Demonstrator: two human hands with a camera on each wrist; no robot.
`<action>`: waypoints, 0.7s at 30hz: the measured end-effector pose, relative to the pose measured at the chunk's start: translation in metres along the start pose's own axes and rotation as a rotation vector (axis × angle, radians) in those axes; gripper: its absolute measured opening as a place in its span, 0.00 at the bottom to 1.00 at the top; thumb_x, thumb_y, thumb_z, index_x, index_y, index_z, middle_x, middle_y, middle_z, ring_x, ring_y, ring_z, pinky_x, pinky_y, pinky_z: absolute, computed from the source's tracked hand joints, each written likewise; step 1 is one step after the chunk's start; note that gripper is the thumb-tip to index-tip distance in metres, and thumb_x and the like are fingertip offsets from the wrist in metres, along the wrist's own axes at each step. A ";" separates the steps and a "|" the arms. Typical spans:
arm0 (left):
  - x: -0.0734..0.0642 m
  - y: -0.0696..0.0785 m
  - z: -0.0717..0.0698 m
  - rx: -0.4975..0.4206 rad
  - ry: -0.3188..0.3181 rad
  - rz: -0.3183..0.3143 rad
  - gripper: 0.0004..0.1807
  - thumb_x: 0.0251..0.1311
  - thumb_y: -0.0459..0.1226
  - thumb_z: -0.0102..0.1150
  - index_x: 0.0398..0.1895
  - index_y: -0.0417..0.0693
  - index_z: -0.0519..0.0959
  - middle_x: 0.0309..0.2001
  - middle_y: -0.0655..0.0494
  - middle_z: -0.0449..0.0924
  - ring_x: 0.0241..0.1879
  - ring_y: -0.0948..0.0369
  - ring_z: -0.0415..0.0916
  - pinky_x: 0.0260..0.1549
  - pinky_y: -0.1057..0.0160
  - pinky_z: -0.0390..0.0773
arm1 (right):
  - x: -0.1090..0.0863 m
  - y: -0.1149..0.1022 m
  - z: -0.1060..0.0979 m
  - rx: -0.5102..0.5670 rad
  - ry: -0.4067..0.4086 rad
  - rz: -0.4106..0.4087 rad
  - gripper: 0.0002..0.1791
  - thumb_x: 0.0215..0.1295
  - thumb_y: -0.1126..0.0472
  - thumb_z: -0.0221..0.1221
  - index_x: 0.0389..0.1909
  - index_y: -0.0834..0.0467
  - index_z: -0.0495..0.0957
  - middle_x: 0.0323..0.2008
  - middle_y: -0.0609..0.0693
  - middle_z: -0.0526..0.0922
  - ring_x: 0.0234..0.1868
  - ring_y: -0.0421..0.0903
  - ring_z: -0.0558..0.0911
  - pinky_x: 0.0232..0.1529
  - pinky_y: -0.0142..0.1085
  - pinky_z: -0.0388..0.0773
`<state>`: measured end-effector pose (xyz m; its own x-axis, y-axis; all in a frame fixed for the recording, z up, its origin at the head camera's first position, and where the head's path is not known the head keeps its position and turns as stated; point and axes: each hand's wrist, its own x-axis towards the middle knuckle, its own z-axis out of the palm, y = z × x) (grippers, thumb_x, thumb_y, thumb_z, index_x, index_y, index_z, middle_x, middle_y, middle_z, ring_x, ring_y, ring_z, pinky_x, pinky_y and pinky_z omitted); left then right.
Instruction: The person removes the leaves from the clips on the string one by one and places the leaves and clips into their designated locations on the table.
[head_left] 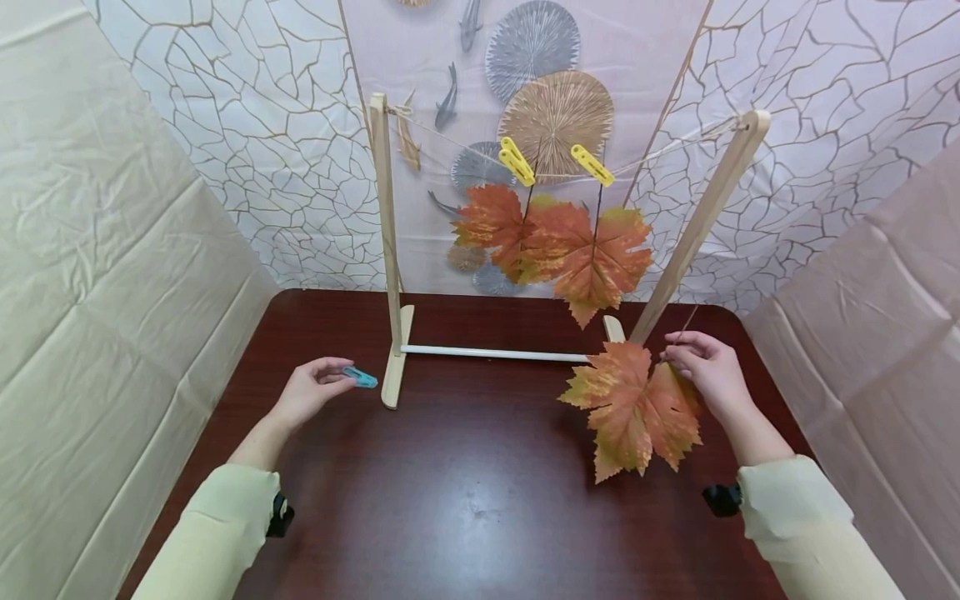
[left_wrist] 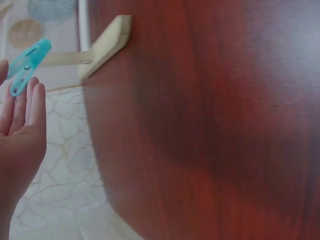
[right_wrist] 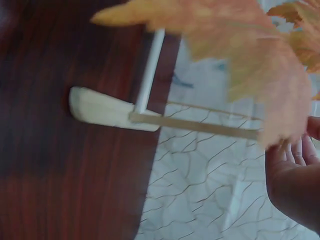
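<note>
My left hand [head_left: 313, 390] pinches a teal clothespin [head_left: 361, 377] between thumb and fingers, just left of the rack's left foot. In the left wrist view the clothespin [left_wrist: 31, 66] points away from the fingertips. On the other side, my right hand [head_left: 708, 368] pinches the stem of an orange maple leaf [head_left: 633, 404], which hangs over the table in front of the right post. Two more orange leaves [head_left: 600, 254] hang from the string by yellow clothespins [head_left: 592, 165]. In the right wrist view the held leaf [right_wrist: 235, 55] partly covers the post.
A wooden rack with a left post [head_left: 387, 225] and a right post [head_left: 701, 225] stands at the table's back, string tied between their tops. A white rod [head_left: 495, 353] joins its feet low down. Cloth walls [head_left: 120, 275] enclose the dark red table [head_left: 450, 483].
</note>
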<state>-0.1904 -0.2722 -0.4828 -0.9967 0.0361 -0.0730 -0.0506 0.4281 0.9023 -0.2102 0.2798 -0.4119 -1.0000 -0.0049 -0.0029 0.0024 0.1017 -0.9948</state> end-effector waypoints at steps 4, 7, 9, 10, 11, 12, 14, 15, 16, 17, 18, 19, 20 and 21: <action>-0.002 -0.013 0.008 -0.003 -0.011 -0.004 0.23 0.57 0.36 0.63 0.53 0.31 0.73 0.48 0.36 0.79 0.38 0.72 0.78 0.37 0.76 0.76 | -0.002 0.010 -0.011 -0.047 0.013 0.026 0.11 0.66 0.64 0.55 0.32 0.43 0.80 0.26 0.33 0.84 0.30 0.28 0.82 0.31 0.20 0.76; -0.004 -0.022 0.014 -0.007 -0.028 -0.014 0.23 0.56 0.35 0.63 0.53 0.30 0.73 0.48 0.36 0.79 0.39 0.71 0.79 0.37 0.75 0.77 | -0.003 0.018 -0.018 -0.096 0.018 0.058 0.11 0.67 0.62 0.54 0.32 0.41 0.79 0.26 0.32 0.83 0.31 0.27 0.81 0.32 0.20 0.76; -0.004 -0.030 0.017 -0.015 -0.044 -0.022 0.23 0.56 0.34 0.63 0.52 0.28 0.73 0.47 0.35 0.79 0.39 0.70 0.80 0.38 0.75 0.77 | -0.005 0.023 -0.022 -0.142 0.020 0.081 0.10 0.67 0.60 0.54 0.32 0.40 0.78 0.27 0.30 0.82 0.31 0.26 0.81 0.32 0.19 0.75; -0.005 -0.033 0.019 -0.014 -0.053 -0.024 0.23 0.56 0.34 0.63 0.52 0.28 0.73 0.47 0.35 0.79 0.40 0.68 0.80 0.38 0.75 0.77 | -0.006 0.026 -0.024 -0.168 0.022 0.092 0.10 0.67 0.60 0.54 0.33 0.40 0.77 0.27 0.29 0.82 0.32 0.26 0.80 0.33 0.19 0.75; -0.005 -0.036 0.020 -0.016 -0.056 -0.033 0.23 0.56 0.33 0.63 0.52 0.28 0.73 0.47 0.36 0.80 0.40 0.67 0.81 0.38 0.74 0.78 | -0.006 0.029 -0.026 -0.196 0.026 0.106 0.08 0.68 0.59 0.54 0.33 0.40 0.77 0.27 0.29 0.82 0.32 0.26 0.80 0.33 0.19 0.75; -0.005 -0.039 0.021 -0.008 -0.067 -0.031 0.23 0.56 0.33 0.62 0.52 0.28 0.72 0.47 0.35 0.80 0.41 0.64 0.81 0.38 0.73 0.78 | -0.006 0.033 -0.029 -0.224 0.031 0.119 0.07 0.68 0.58 0.53 0.34 0.42 0.77 0.27 0.28 0.81 0.32 0.25 0.79 0.33 0.19 0.75; -0.006 -0.043 0.024 0.002 -0.075 -0.038 0.22 0.56 0.33 0.62 0.52 0.28 0.73 0.47 0.35 0.80 0.43 0.58 0.82 0.39 0.71 0.79 | -0.004 0.044 -0.036 -0.252 0.038 0.159 0.04 0.68 0.57 0.54 0.38 0.45 0.77 0.28 0.28 0.80 0.33 0.26 0.79 0.35 0.20 0.75; -0.006 -0.044 0.025 0.008 -0.074 -0.046 0.21 0.56 0.33 0.62 0.51 0.28 0.73 0.46 0.35 0.80 0.44 0.55 0.82 0.39 0.70 0.80 | -0.001 0.056 -0.042 -0.238 0.049 0.172 0.04 0.67 0.56 0.55 0.39 0.47 0.78 0.28 0.29 0.81 0.33 0.26 0.80 0.35 0.20 0.76; -0.007 -0.046 0.026 0.021 -0.077 -0.052 0.21 0.56 0.33 0.62 0.51 0.29 0.74 0.46 0.35 0.80 0.45 0.52 0.81 0.39 0.68 0.80 | 0.004 0.070 -0.050 -0.225 0.053 0.180 0.06 0.66 0.54 0.56 0.40 0.49 0.78 0.28 0.28 0.81 0.33 0.26 0.80 0.35 0.20 0.76; -0.007 -0.048 0.027 0.027 -0.080 -0.061 0.21 0.56 0.33 0.62 0.51 0.29 0.74 0.45 0.35 0.80 0.45 0.51 0.81 0.39 0.67 0.81 | 0.010 0.087 -0.059 -0.205 0.061 0.179 0.08 0.65 0.54 0.57 0.42 0.51 0.79 0.29 0.29 0.82 0.33 0.26 0.80 0.35 0.20 0.76; -0.008 -0.049 0.028 0.034 -0.084 -0.067 0.21 0.56 0.33 0.62 0.51 0.29 0.74 0.45 0.36 0.81 0.45 0.50 0.81 0.39 0.66 0.81 | 0.018 0.108 -0.069 -0.194 0.073 0.173 0.11 0.65 0.53 0.57 0.43 0.53 0.79 0.29 0.29 0.82 0.33 0.26 0.81 0.34 0.20 0.76; -0.007 -0.051 0.029 0.036 -0.081 -0.081 0.20 0.56 0.33 0.62 0.50 0.30 0.74 0.44 0.36 0.81 0.45 0.50 0.81 0.39 0.66 0.81 | 0.019 0.113 -0.071 -0.205 0.078 0.188 0.14 0.65 0.53 0.57 0.46 0.56 0.78 0.29 0.30 0.82 0.33 0.26 0.81 0.35 0.21 0.77; -0.007 -0.053 0.030 0.040 -0.077 -0.092 0.20 0.56 0.34 0.63 0.50 0.30 0.75 0.44 0.37 0.81 0.45 0.51 0.81 0.38 0.66 0.81 | 0.020 0.117 -0.073 -0.213 0.085 0.190 0.16 0.65 0.53 0.57 0.49 0.59 0.77 0.29 0.30 0.82 0.33 0.26 0.81 0.34 0.21 0.77; -0.007 -0.054 0.031 0.044 -0.075 -0.101 0.20 0.56 0.34 0.63 0.50 0.31 0.75 0.44 0.37 0.81 0.44 0.52 0.82 0.38 0.66 0.81 | 0.020 0.124 -0.076 -0.204 0.092 0.192 0.15 0.65 0.52 0.57 0.47 0.56 0.78 0.28 0.30 0.82 0.32 0.26 0.81 0.33 0.20 0.77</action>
<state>-0.1785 -0.2676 -0.5445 -0.9790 0.0570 -0.1958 -0.1464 0.4718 0.8695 -0.2304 0.3676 -0.5272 -0.9775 0.1234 -0.1710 0.2003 0.2897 -0.9359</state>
